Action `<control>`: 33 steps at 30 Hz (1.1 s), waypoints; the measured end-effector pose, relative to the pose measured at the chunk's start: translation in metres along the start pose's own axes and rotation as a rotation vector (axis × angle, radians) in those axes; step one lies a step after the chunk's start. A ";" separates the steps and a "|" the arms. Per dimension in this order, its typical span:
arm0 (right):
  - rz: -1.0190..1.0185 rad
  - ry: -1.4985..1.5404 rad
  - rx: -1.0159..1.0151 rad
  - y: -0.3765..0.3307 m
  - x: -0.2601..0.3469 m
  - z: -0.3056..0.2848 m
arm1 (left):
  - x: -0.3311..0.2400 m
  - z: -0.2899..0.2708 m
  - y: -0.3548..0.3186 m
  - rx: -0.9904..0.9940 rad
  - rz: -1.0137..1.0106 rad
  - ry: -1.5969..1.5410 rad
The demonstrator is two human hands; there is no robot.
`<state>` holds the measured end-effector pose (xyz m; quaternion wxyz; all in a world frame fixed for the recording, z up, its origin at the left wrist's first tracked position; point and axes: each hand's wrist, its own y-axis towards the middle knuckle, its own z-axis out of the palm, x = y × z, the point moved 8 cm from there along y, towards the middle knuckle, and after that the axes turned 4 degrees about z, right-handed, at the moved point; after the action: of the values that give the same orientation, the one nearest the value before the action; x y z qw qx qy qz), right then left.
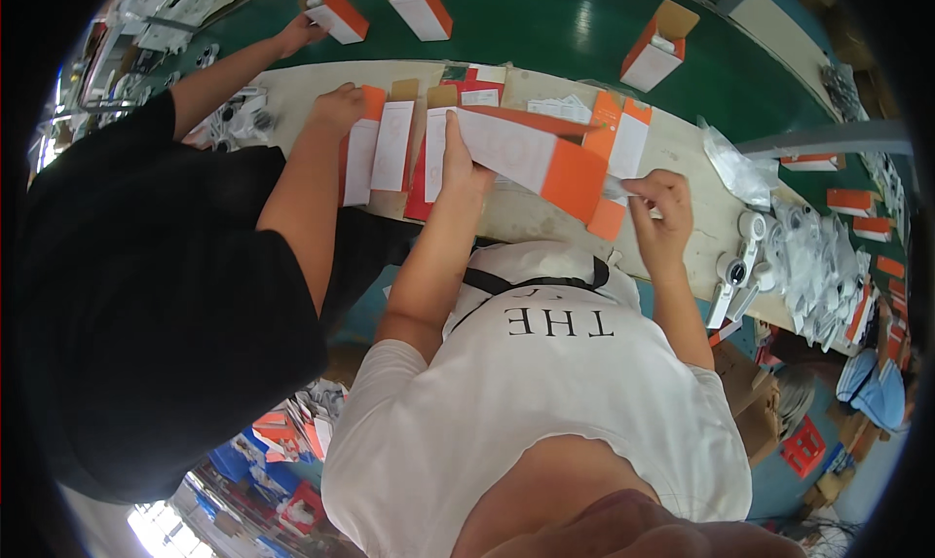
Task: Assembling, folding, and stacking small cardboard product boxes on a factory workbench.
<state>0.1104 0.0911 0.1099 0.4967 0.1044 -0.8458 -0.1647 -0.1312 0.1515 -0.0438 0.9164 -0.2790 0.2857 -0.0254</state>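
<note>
My left hand (464, 164) is closed round one end of a long white and orange carton (526, 154), held up at a slant over the table. At the carton's orange end is my right hand (664, 205), its fingers curled in a pinch on a small greyish piece (616, 188). What that piece is, I cannot make out. Behind the held carton lies another orange and white carton (631, 141). More white cartons with brown flaps, such as the white carton (392, 147), are lined up left of my left hand.
A co-worker's hand (341, 106) touches a carton at the left; the other hand (300, 35) reaches a carton on the green conveyor (545, 32). An open carton (654, 52) stands there too. Bagged white devices (813, 266) are heaped at right, beside loose white devices (737, 266).
</note>
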 end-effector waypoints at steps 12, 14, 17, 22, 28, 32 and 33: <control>0.546 0.768 -0.009 -0.020 -0.046 0.034 | -0.002 0.001 -0.017 -0.016 0.177 0.002; 0.614 0.712 0.073 -0.034 -0.047 0.049 | -0.004 0.008 -0.025 -0.002 0.187 -0.027; 0.624 0.364 0.306 -0.040 -0.050 0.056 | -0.013 0.007 -0.039 -0.088 0.266 0.036; 0.894 0.993 0.599 -0.042 -0.031 0.059 | -0.018 0.002 -0.036 -0.117 0.273 0.106; 0.160 0.189 0.519 -0.017 0.004 0.035 | -0.026 0.011 -0.049 0.013 0.378 0.225; 0.035 -0.020 0.635 -0.036 0.022 0.040 | -0.011 0.006 -0.055 0.010 0.244 0.193; 0.038 -0.021 0.628 -0.040 0.016 0.043 | 0.003 0.004 -0.058 -0.025 0.185 0.255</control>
<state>0.0659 0.0562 0.0880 0.4342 0.2353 -0.8622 0.1128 -0.1202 0.1035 -0.0119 0.8676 -0.2573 0.4247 0.0272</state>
